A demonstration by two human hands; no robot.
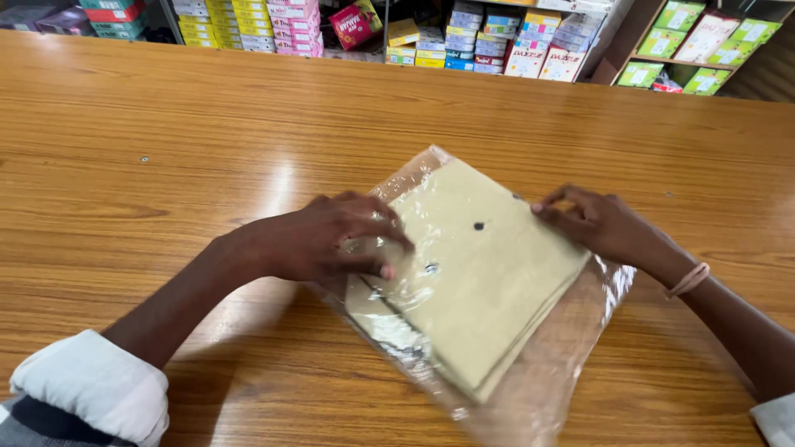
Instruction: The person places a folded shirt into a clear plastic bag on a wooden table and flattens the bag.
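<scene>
i see a flat, square beige folded cloth [484,277] in a glossy, crinkled clear plastic bag [571,364], mid-worktop, slightly right; my left hand [327,240] presses flat on its left edge, grip spread apart; my right hand [600,225] pinches the far right corner, grip clamped on the bag; the smooth wooden worktop [166,165] lies open left and far; stacked boxes [248,21] line the far shelves.

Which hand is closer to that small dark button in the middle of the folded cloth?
Right. The right hand pinches the bag's edge just right of the button; the left hand presses the bag farther to its left.
</scene>
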